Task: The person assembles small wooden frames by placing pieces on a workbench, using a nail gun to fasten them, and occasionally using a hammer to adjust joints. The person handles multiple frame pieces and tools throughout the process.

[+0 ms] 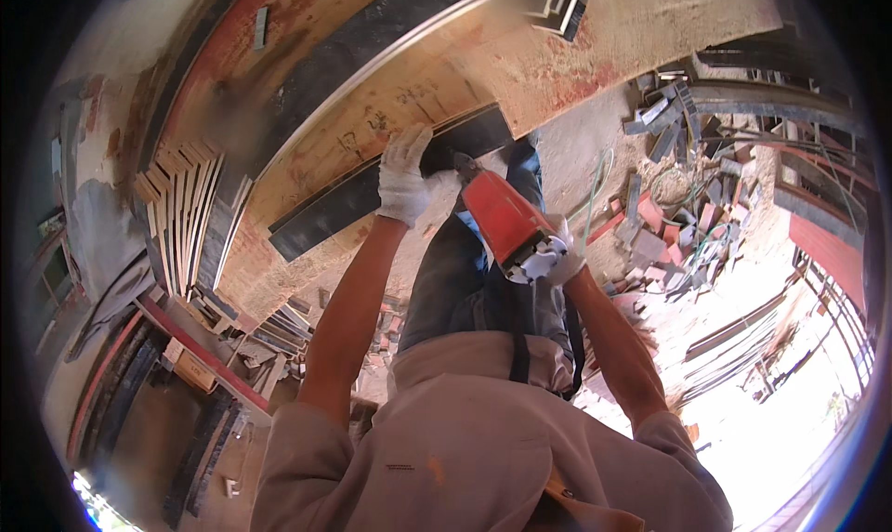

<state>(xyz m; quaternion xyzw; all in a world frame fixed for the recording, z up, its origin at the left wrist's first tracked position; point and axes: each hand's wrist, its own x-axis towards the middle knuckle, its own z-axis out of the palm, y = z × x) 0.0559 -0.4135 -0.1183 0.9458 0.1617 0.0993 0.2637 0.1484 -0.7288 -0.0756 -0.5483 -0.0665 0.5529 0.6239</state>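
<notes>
Head view shows the left hand (404, 183) laid with extended fingers on the dark board (339, 205) along the bench's (571, 84) near edge, while the right hand (563, 255) grips the red power tool (502, 214), best guided steadily, away from those fingers.

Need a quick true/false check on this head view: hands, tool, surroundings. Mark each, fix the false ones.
1. The left hand touches the dark board strip. True.
2. The right hand grips a red power tool. True.
3. Both hands are bare. False: both are gloved in white.
4. The tool's front end points back at the person's chest. False: it points away from the person, toward the strip.
5. A heap of scrap pieces lies on the ground at the picture's right. True.
6. The person's shirt is bright green. False: the shirt is a dull grey-brown.
</notes>
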